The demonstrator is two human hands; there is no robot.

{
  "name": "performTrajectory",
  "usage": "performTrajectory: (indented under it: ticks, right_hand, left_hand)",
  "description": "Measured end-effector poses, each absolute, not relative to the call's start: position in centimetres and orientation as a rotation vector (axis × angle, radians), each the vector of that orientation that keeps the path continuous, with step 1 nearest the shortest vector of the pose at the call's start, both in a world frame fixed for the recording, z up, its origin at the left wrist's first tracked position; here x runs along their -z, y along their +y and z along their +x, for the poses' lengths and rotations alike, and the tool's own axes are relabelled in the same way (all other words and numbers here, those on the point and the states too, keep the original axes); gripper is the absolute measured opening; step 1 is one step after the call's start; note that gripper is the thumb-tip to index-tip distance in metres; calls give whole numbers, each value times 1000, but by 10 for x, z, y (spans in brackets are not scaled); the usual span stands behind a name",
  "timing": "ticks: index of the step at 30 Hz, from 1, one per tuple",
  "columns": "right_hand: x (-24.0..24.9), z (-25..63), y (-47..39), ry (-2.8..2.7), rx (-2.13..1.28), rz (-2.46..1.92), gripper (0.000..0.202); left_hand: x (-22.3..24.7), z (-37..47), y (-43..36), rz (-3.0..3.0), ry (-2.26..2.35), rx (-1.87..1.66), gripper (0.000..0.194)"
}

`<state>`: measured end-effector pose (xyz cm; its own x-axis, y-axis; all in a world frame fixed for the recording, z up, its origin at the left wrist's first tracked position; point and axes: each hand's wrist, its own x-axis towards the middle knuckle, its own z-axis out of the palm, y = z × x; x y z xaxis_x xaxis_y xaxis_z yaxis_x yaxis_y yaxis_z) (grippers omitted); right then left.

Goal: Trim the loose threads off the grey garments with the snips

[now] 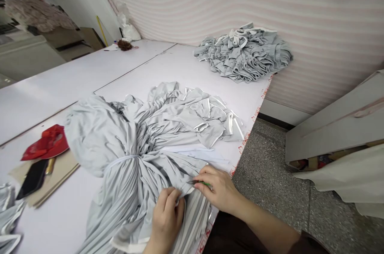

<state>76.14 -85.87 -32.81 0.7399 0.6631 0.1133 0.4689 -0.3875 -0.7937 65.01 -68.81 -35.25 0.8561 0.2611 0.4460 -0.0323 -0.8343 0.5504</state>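
Left hand [168, 212] pinched on grey cloth [120, 202], right hand [220, 188] clasping a small green tool [205, 183], its tip at the cloth, cloth cinched by a pale band [122, 159] on the table [168, 62], grey pile [246, 56] beyond

Head-worn view — forward, down (fairly near) — over a table [150, 66].

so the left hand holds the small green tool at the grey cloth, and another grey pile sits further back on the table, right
One slip: the head view shows the right hand holding the small green tool at the grey cloth, while the left hand pinches the cloth itself. Another grey pile does sit further back on the table.
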Motion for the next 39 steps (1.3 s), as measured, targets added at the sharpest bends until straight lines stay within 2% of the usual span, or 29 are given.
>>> performTrajectory:
  ticks: [2, 4, 7, 11, 13, 15, 25, 30, 35, 39]
  right_hand:
    - [329, 759, -857, -822, -278, -2081, 12]
    - [331, 757, -854, -807, -297, -2109, 23]
    - [337, 757, -847, -800, -294, -2157, 25]
    - [338, 762, -843, -738, -302, -2138, 23]
    - [336, 765, -847, -781, -343, -2094, 23]
    - [334, 765, -852, -851, -361, -2076, 27]
    - [339, 768, -852, -926, -230, -2075, 16]
    - [338, 771, -856, -966, -244, -1986, 25]
    - [339, 770, -852, -962, -236, -1973, 14]
    - [336, 770, -852, -1054, -195, -2032, 22]
  left_hand:
    - [354, 650, -687, 2437, 169, -731, 14]
    - [355, 651, -684, 2390, 131, -758, 11]
    - [349, 656, -681, 2217, 200, -514, 5]
    - [335, 667, -681, 1809, 570, -112, 35]
    - [331, 671, -681, 1691, 635, -64, 48]
    - [331, 673, -681, 1641, 652, -57, 53]
    - [332, 675, -674, 1447, 700, -14, 53]
    - [326, 677, -674, 1345, 686, -10, 50]
    - [327, 676, -671, 1339, 642, 41, 49]
    - [330, 676, -670, 1424, 609, 88, 50]
